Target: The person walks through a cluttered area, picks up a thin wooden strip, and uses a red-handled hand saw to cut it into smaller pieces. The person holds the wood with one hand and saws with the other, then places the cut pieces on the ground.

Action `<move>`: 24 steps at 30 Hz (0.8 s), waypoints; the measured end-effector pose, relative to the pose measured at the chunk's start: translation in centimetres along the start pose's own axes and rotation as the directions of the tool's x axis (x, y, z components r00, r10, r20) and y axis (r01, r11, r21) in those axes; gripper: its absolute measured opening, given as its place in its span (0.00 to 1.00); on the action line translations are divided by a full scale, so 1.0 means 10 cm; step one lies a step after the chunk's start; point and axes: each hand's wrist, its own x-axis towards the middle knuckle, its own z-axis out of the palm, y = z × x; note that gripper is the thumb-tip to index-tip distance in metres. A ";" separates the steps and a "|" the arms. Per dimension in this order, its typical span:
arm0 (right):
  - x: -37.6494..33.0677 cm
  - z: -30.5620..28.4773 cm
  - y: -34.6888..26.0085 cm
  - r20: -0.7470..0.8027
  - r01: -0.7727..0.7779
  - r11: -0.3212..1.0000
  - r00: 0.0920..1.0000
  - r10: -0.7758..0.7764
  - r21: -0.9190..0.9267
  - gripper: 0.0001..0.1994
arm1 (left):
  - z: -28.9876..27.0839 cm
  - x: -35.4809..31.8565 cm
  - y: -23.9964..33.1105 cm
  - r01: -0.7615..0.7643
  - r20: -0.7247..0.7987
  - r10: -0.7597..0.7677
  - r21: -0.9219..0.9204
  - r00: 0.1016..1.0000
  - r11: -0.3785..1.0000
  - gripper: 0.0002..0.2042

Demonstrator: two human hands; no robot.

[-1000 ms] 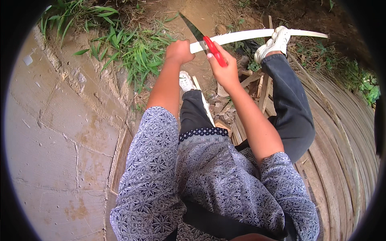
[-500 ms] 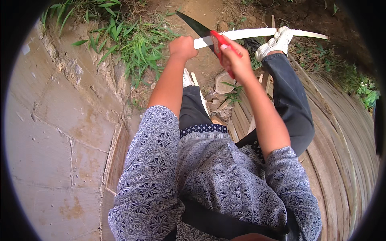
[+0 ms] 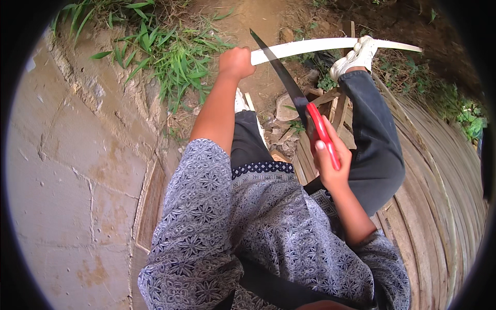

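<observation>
A long pale wooden strip [image 3: 305,47] runs from the middle out to the far right. My left hand [image 3: 236,63] is closed around its left end. In my right hand [image 3: 330,160] is the red handle of a hand saw [image 3: 289,81], its dark blade pointing up and to the left. Near its tip the blade crosses the strip, just right of my left hand. My right foot, in a white shoe [image 3: 356,57], rests on the strip farther along. How deep the blade has cut cannot be made out.
Stacked wooden planks [image 3: 434,206] lie on the right, under my bent leg. A grey concrete surface [image 3: 77,181] fills the left side. Green grass [image 3: 181,67] grows beyond it, beside bare soil [image 3: 258,20]. A stone [image 3: 285,107] lies between my legs.
My right hand has drawn the saw back toward me and to the right, so the strip now meets the blade nearer its tip. My left hand and foot have barely moved.
</observation>
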 end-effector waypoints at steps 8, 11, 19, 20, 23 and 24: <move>0.58 0.13 -0.19 -0.006 0.051 0.999 0.999 -0.051 0.006 0.23 | 0.12 -0.08 0.02 0.089 -0.039 -0.090 -0.024 0.995 0.996 0.16; 1.52 0.61 0.17 -0.095 0.211 0.977 0.972 -0.213 -0.030 0.23 | 0.07 -0.05 0.07 0.091 -0.070 -0.093 -0.034 0.993 0.995 0.15; 1.97 0.88 0.39 -0.071 0.112 0.990 0.992 -0.106 0.087 0.25 | -0.01 -0.05 0.09 -0.011 -0.083 0.011 -0.004 0.997 1.000 0.16; 1.80 0.92 0.42 -0.073 0.180 0.982 0.982 -0.176 0.058 0.24 | 0.02 -0.08 0.04 -0.041 -0.117 0.041 -0.002 0.992 0.999 0.16; 1.65 0.92 0.42 -0.076 0.154 0.974 0.987 -0.143 0.165 0.23 | 0.08 -0.07 -0.02 -0.117 -0.190 0.120 0.026 0.974 0.993 0.15; 1.63 0.87 0.44 -0.060 0.096 0.974 0.995 -0.086 0.203 0.23 | 0.09 -0.07 0.01 -0.147 -0.205 0.151 0.033 0.967 0.989 0.14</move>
